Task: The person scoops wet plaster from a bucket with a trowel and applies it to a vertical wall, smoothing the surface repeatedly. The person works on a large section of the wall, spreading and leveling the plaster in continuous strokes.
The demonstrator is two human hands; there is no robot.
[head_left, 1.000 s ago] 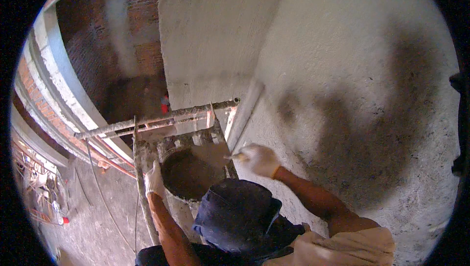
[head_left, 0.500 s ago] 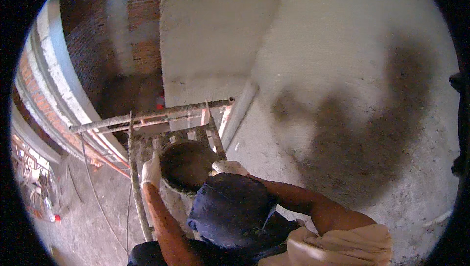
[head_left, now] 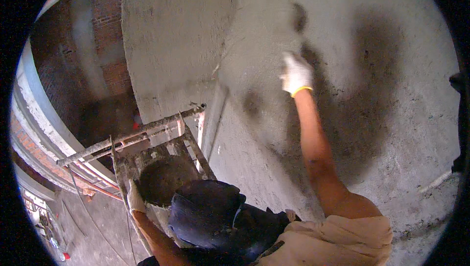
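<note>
My left hand [head_left: 135, 198], in a white glove, is low at the left side of a round dark bucket [head_left: 164, 180], between it and the scaffold's side rail [head_left: 117, 163]. Whether its fingers grip the rim, the rail or neither cannot be made out. Shadow darkens the inside of the bucket, so its contents are unclear. My right hand [head_left: 297, 74], gloved in white with a yellow cuff, is raised in front of the grey plastered wall [head_left: 264, 36]. Motion smears its fingers, and nothing can be made out in them. Contact with the wall is uncertain.
The bucket stands on narrow scaffold boards, with a rusty crossbar [head_left: 127, 133] beyond them. Dark blue cloth [head_left: 208, 212] covers my leg beside the bucket. Far below on the left lies a concrete floor [head_left: 90, 227] with thin cables. A brick recess [head_left: 110, 26] opens at the upper left.
My right hand has left the bucket's right side and swung up to the wall. My left hand stays by the bucket's left side. The whole view has shifted somewhat.
</note>
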